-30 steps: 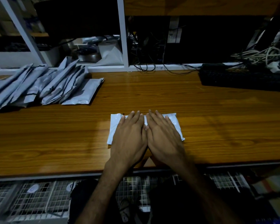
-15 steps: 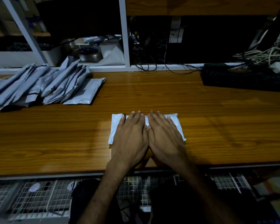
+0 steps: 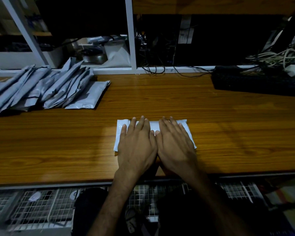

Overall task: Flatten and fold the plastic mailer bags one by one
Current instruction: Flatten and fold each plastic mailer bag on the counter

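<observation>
A folded white plastic mailer bag (image 3: 154, 125) lies flat on the wooden table (image 3: 228, 126), near its front edge. My left hand (image 3: 138, 142) presses on the bag's left half with straight fingers. My right hand (image 3: 174, 142) presses flat on the right half, thumbs nearly touching in the middle. Most of the bag is hidden under both palms; its left edge, far edge and right corner show. A pile of several grey folded mailer bags (image 3: 46, 89) lies at the table's far left.
A black keyboard (image 3: 259, 84) sits at the far right with a tangle of cables (image 3: 276, 57) behind it. White shelf posts (image 3: 132, 34) rise along the back edge. Wire-mesh racks (image 3: 41, 206) hang below the table front.
My hands have spread slightly apart across the bag, fingertips now separated, showing a strip of bag between them. The bag stays in place.
</observation>
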